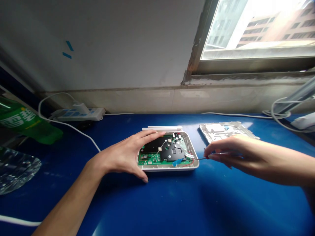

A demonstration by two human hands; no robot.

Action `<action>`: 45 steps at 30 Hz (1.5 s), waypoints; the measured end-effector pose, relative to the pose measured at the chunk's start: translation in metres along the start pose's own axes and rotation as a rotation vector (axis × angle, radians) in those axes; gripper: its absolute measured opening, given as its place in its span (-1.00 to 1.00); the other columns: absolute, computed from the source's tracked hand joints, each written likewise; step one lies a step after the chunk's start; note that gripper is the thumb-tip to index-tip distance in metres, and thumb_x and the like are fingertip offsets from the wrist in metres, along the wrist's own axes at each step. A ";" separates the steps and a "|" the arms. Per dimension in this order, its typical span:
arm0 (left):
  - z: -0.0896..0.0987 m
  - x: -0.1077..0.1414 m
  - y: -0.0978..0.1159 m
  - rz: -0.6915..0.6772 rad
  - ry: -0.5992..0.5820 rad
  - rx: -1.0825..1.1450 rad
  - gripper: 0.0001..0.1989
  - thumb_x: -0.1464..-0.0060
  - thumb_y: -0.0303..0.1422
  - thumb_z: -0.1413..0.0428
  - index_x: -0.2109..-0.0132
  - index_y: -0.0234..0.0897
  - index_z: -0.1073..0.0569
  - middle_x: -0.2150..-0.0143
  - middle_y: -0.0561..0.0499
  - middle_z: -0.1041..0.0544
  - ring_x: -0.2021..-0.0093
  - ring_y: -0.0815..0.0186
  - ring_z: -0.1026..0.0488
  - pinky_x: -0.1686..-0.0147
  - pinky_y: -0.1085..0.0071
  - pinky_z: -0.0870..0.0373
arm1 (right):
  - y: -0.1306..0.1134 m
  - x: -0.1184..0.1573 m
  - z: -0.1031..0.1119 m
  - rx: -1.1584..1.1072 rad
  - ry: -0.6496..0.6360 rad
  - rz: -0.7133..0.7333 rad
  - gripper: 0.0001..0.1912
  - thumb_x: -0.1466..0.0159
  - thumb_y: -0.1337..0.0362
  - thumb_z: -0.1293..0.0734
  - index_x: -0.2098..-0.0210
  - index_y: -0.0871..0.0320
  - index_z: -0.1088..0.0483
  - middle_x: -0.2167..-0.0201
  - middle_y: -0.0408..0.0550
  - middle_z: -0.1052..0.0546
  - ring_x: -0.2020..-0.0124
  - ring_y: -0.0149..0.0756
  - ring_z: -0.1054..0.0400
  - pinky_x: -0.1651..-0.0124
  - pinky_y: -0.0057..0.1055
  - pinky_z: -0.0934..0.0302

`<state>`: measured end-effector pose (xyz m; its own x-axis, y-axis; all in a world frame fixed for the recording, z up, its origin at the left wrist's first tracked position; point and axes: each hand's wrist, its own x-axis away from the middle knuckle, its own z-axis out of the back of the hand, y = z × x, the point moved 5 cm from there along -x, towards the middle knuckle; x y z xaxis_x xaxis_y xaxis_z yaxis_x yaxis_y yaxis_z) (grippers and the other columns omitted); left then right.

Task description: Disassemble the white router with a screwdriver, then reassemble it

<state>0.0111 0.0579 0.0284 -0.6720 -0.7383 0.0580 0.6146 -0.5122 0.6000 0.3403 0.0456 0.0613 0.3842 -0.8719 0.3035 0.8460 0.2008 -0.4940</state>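
A white plastic case (169, 169) lies open on the blue table (157, 203), showing a green circuit board (157, 161) with a black plate, thin wires and a blue connector (178, 162). My left hand (125, 154) grips the left end of the case, thumb at the near edge and fingers over the far side. In my right hand (226, 151), fingers closed, is a thin screwdriver (201, 159) whose shaft points left to the case's right edge by a red wire. Its exact tip is hard to make out.
Behind my right hand lies a white cover (214, 127). White antennas (162, 128) are behind the case. A power strip (81, 114), green bottle (29, 124) and clear plastic container (17, 170) stand left. White cables (71, 126) cross the left side; another coils at right.
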 end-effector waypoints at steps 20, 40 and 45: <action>0.000 -0.001 0.002 0.059 -0.045 -0.045 0.34 0.24 -0.14 -0.61 -0.60 0.16 -0.09 -0.65 -0.15 -0.08 -0.62 -0.27 0.00 -0.51 -0.35 0.06 | 0.010 -0.003 -0.002 -0.009 0.016 -0.060 -0.35 -0.28 -0.42 -0.25 -0.01 -0.16 -0.67 0.04 -0.01 -0.72 0.20 -0.05 -0.63 0.20 -0.26 -0.57; -0.001 0.001 -0.003 0.032 0.017 0.005 0.33 0.25 -0.11 -0.62 -0.59 0.20 -0.12 -0.64 -0.10 -0.11 -0.62 -0.23 0.00 -0.50 -0.15 -0.19 | -0.005 -0.002 -0.003 0.026 -0.016 -0.008 -0.41 -0.33 -0.35 -0.23 -0.01 -0.16 -0.65 0.04 -0.01 -0.72 0.15 -0.03 -0.62 0.14 -0.28 -0.53; 0.001 0.004 -0.003 0.027 0.019 0.007 0.35 0.27 -0.02 -0.61 -0.59 0.18 -0.12 -0.64 -0.10 -0.08 -0.62 -0.21 0.00 -0.53 -0.11 -0.15 | -0.007 -0.001 -0.003 0.032 -0.014 0.002 -0.39 -0.33 -0.35 -0.23 0.00 -0.13 -0.66 0.04 0.03 -0.72 0.13 0.03 -0.62 0.12 -0.23 -0.53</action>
<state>0.0063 0.0570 0.0278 -0.6473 -0.7600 0.0591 0.6294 -0.4890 0.6039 0.3325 0.0437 0.0621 0.3910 -0.8651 0.3142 0.8565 0.2170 -0.4683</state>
